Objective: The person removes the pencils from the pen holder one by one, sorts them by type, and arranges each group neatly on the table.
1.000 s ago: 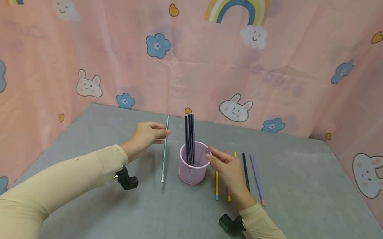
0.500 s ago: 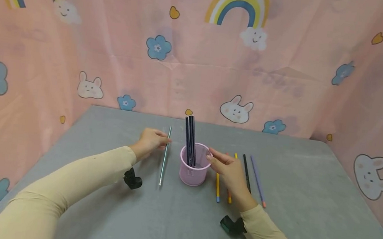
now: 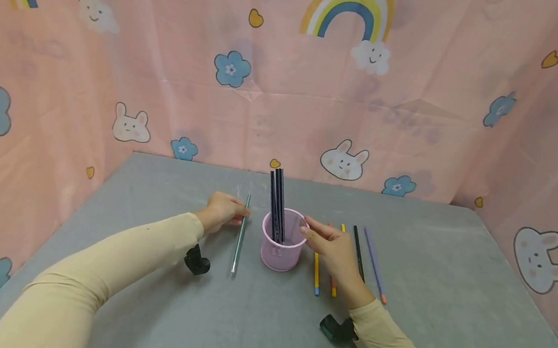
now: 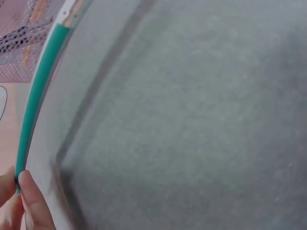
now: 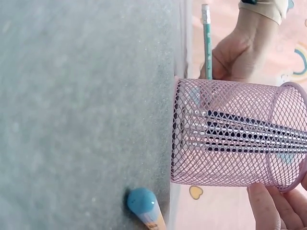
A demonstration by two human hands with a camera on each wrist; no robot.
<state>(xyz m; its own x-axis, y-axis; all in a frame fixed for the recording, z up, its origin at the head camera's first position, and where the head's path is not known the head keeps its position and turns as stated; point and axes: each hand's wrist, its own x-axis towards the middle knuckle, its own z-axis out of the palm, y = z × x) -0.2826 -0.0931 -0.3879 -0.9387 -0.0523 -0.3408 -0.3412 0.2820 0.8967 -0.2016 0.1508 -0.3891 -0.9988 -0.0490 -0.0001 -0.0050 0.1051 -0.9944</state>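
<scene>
My left hand (image 3: 225,209) pinches a teal pencil (image 3: 239,243) near its far end, left of a pink mesh pencil cup (image 3: 278,257). The pencil lies lengthwise, low over the table, its eraser end toward me. In the left wrist view, thumb and fingertips close on the teal pencil (image 4: 41,91). My right hand (image 3: 337,255) holds the cup's rim at its right side, thumb and fingers on either side. Several dark pencils (image 3: 277,204) stand in the cup, leaning left. The right wrist view shows them through the mesh wall (image 5: 230,170).
Right of the cup lie a yellow pencil (image 3: 317,275) with a blue end, an orange one (image 3: 333,288) partly under my right hand, a black one (image 3: 358,251) and a purple one (image 3: 374,261). The grey table (image 3: 450,280) meets a pink printed curtain (image 3: 265,111) behind.
My left hand has come down and toward me, slightly right, with the teal pencil, which now slants a little. My right hand and the cup have stayed in place.
</scene>
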